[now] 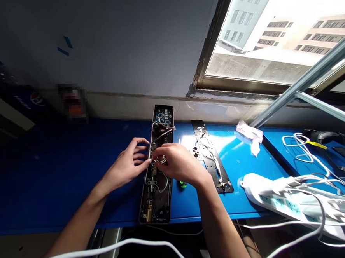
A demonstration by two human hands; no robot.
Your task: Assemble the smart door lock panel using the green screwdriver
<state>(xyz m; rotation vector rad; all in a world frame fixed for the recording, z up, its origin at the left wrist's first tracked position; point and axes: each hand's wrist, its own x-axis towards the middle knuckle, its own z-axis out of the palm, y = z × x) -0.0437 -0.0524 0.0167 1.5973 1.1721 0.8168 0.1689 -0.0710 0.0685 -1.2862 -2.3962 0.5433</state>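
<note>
Black door-lock panel (153, 202): long, narrow, open casing lying flat on the surface, long side pointing away from the person, between both hands. Circuit board (162, 116) at far end, brass cylinder (147, 213) at near end, white wires running along the inside.

Left hand (127, 161): just beside the panel's left edge. Left fingers (139, 154) half open and spread, tips touching the panel area near the wires, no clear grip.

Right hand (177, 163): over the middle of the panel. Right fingers (162, 157) curled down at a coiled white wire (162, 159); touching it, but cannot tell if gripping.

Dark metal plate (214, 173): long, perforated, lying on the surface right of the panel, pale wiring on top.

Green plastic handle (183, 184): small, just right of the panel, partly under the right wrist.

Blue surface (47, 191): long bench carrying everything here.

White power strip (270, 193): lying at right, near edge, cables plugged in.

White cable bundle (299, 146): looped at far right, yellow tag on it.

Pink-white plastic wrap (249, 134): crumpled at back of the surface.
</note>
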